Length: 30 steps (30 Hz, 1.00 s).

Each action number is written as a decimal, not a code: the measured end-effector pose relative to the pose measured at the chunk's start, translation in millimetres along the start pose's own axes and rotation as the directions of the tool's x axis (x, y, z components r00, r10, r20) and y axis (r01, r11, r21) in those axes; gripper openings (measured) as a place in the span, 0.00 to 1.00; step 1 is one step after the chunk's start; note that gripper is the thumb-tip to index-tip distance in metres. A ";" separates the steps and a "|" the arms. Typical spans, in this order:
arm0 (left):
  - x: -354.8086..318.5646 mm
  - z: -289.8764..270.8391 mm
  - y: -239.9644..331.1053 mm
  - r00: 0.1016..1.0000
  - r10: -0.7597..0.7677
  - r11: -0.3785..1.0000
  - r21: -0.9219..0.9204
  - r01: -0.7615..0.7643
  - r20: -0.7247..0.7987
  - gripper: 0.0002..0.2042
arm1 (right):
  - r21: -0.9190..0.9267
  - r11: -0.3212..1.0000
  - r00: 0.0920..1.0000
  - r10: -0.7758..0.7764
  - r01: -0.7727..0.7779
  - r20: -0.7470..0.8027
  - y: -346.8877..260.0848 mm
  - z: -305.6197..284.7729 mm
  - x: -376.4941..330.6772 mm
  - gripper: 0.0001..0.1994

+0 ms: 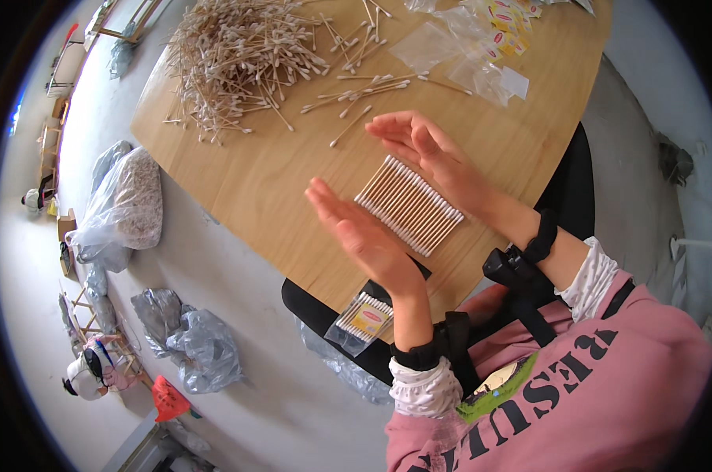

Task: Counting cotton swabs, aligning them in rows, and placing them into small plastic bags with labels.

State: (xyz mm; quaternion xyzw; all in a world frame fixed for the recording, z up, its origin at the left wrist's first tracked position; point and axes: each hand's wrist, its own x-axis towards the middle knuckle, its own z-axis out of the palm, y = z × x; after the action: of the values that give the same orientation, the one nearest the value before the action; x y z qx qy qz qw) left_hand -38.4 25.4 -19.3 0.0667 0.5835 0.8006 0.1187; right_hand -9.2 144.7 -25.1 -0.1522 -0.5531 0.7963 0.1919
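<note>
On the worktop point(245, 212), we have a heap of loose cotton swabs point(230, 63) at the far left. Our left hand point(364, 242) and right hand point(442, 161) are released, fingers extended, grasping nothing. Between them lies a flat row of swabs point(409, 206), near our body. To even its ends, we should keep both palms upright and parallel, pressing lightly and equally so that none rides up. The row's long axis runs far-left to near-right; each swab lies crosswise, cotton tips facing our palms.
</note>
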 end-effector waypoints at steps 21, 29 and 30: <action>-59.4 5.4 -3.2 0.991 0.118 0.989 0.102 -0.111 -0.066 0.31 | 0.081 0.993 0.994 -0.081 0.087 -0.073 4.3 -4.1 -55.4 0.36; -96.1 -0.1 22.3 0.835 -0.285 -0.027 0.867 -0.497 0.470 0.53 | -0.356 0.920 0.959 -0.234 0.164 -0.162 -16.1 -47.4 -75.9 0.10; -93.8 1.7 17.2 0.833 -0.288 -0.025 0.866 -0.500 0.472 0.53 | -0.357 0.920 0.958 -0.232 0.161 -0.166 -21.8 -50.0 -77.3 0.10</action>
State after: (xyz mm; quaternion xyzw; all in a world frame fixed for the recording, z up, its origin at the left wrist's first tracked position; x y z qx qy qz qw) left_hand 50.5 -3.1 0.5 0.3971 0.9049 0.0896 0.1244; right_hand 84.6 156.0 -19.4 -0.2078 -0.6720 0.6453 0.2981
